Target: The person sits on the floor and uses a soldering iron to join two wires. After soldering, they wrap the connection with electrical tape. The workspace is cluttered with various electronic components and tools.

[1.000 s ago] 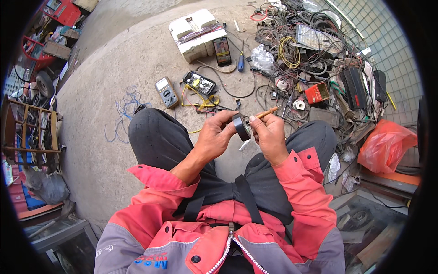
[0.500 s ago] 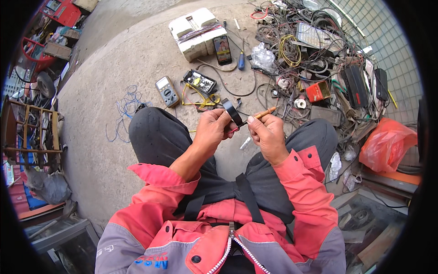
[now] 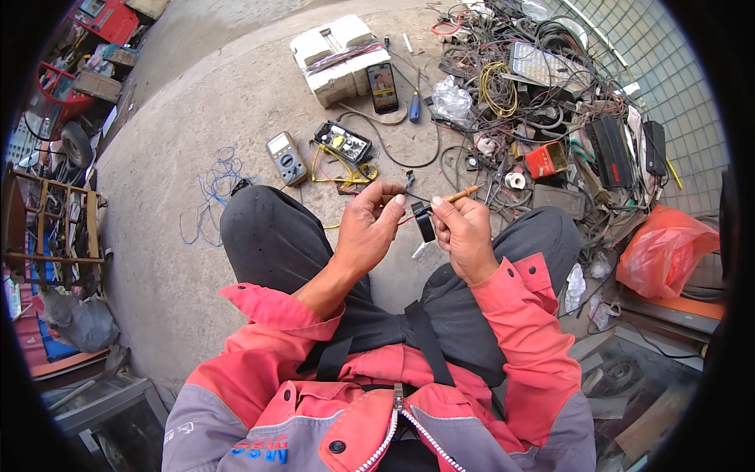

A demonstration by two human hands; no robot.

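Note:
My right hand [image 3: 467,238] is closed on a brown-orange pointed probe [image 3: 460,193], its tip pointing up to the right. A roll of black electrical tape [image 3: 425,226] hangs beside its thumb, close to the probe's rear end. My left hand [image 3: 368,226] is just left of the roll, thumb and forefinger slightly apart at the top. A thin red and yellow wire [image 3: 406,220] runs from behind that hand toward the probe; the lower fingers appear curled round it, though they are mostly hidden. Both hands are above the gap between my knees.
On the concrete ahead lie a multimeter [image 3: 285,159], an opened device with a circuit board [image 3: 344,141], and a blue-handled screwdriver [image 3: 414,106]. A phone [image 3: 383,88] leans on a white foam block [image 3: 338,59]. Tangled cables [image 3: 543,94] heap at right; blue wire [image 3: 220,189] lies left.
The tape roll has left my left fingers and now hangs lower, beside my right thumb. My left thumb and forefinger have lifted away from it. The right hand still grips the probe.

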